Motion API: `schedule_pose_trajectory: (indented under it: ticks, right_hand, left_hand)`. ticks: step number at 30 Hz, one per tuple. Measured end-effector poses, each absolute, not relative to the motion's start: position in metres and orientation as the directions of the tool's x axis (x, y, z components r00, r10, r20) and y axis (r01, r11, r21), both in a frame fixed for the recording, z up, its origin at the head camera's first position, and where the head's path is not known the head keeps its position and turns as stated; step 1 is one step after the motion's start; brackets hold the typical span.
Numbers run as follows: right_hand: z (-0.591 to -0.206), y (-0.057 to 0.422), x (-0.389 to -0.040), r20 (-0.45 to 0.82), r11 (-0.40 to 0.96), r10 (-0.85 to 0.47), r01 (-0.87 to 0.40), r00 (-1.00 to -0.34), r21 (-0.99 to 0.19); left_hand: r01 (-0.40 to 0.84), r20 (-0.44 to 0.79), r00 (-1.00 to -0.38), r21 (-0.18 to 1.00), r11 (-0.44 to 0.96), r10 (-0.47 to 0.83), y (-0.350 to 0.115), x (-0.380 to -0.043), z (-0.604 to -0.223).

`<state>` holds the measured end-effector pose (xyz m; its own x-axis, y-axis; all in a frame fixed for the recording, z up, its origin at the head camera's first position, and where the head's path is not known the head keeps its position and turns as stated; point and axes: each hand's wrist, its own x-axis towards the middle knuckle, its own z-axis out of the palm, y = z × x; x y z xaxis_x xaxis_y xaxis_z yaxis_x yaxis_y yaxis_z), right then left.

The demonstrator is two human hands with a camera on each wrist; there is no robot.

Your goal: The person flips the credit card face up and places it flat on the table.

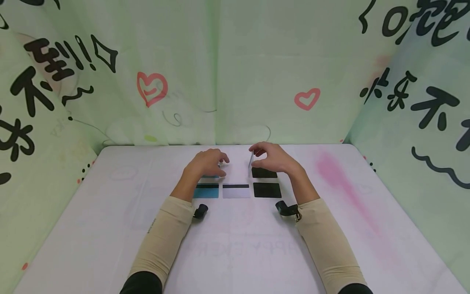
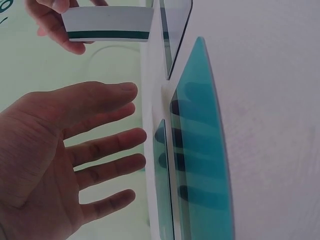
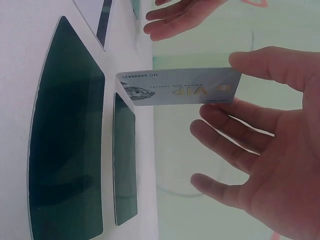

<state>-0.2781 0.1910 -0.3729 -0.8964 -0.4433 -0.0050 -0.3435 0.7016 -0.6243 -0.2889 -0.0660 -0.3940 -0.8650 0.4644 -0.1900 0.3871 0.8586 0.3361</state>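
Observation:
My right hand pinches a silver VIP card between thumb and fingers, holding it on edge near the back of the table. Beneath that hand lies a black card, with another black card in front of it. My left hand hovers with spread fingers over a partly hidden blue card, holding nothing. A second blue card lies nearer. Between it and the near black card is a pale lavender card with a dark stripe.
The cards lie on a white table with a pink smear on the right. Green curtains with black writing and red hearts enclose its back and sides. Small black devices are worn at both wrists.

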Motion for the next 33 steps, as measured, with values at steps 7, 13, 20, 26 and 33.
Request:
schedule_pose_trajectory:
  ticks: [7,13,20,26,33]
  right_hand:
    - [-0.375,0.188,-0.28,0.001,0.693,-0.46,-0.36,-0.888,-0.625]
    - [-0.382,0.184,-0.284,0.008,0.691,-0.469,-0.373,-0.883,-0.619]
    - [-0.388,0.179,-0.285,-0.022,0.718,-0.468,-0.365,-0.884,-0.592]
    - [-0.39,0.176,-0.285,-0.043,0.725,-0.462,-0.349,-0.886,-0.593]
    - [-0.396,0.172,-0.287,-0.055,0.716,-0.488,-0.364,-0.871,-0.596]
  left_hand:
    - [0.375,-0.197,-0.868,0.344,0.861,0.456,-0.065,-0.288,-0.394]
    - [0.374,-0.197,-0.868,0.342,0.862,0.455,-0.066,-0.288,-0.393]
    - [0.368,-0.198,-0.869,0.357,0.859,0.454,-0.067,-0.288,-0.392]
    - [0.391,-0.176,-0.864,0.354,0.85,0.471,-0.07,-0.287,-0.39]
    - [0.391,-0.174,-0.864,0.359,0.847,0.473,-0.072,-0.289,-0.391]
